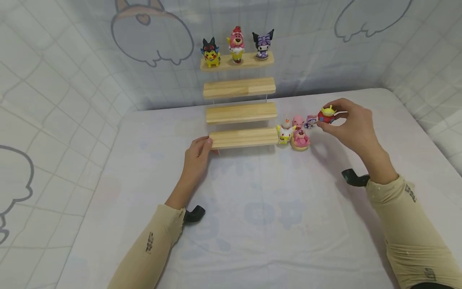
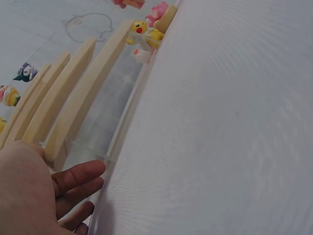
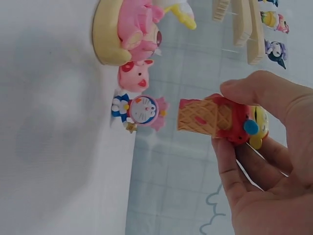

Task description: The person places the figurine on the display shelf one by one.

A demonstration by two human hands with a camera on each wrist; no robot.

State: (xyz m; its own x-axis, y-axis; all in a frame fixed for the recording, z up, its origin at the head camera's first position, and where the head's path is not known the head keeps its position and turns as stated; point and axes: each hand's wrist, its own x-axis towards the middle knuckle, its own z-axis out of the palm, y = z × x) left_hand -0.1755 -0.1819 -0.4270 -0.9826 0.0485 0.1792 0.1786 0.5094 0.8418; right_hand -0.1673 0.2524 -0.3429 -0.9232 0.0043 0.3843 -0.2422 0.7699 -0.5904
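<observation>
A tiered wooden display shelf (image 1: pixel 243 137) with clear supports stands toward the back. My left hand (image 1: pixel 196 156) holds the left end of its lowest board, thumb on top and fingers below, beside the clear side piece. To the right, my right hand (image 1: pixel 355 124) pinches a small figurine (image 3: pixel 220 117) between thumb and fingers, raised above the table. This figurine has a waffle-cone base, a red body and a yellow-green head with antennae. Right by it on the table stands a small blue-and-white figurine with a pink frill (image 3: pixel 144 110).
Beside the shelf's right end cluster a pink bear figurine on a tan base (image 1: pixel 300 139), a white-and-yellow figurine (image 1: pixel 284 134) and a pink figurine (image 1: pixel 298 121). The top board carries a yellow figurine (image 1: pixel 212 58), a pink bear figurine (image 1: pixel 236 44) and a purple-black figurine (image 1: pixel 263 44). Patterned curtain (image 1: pixel 306 48) hangs behind.
</observation>
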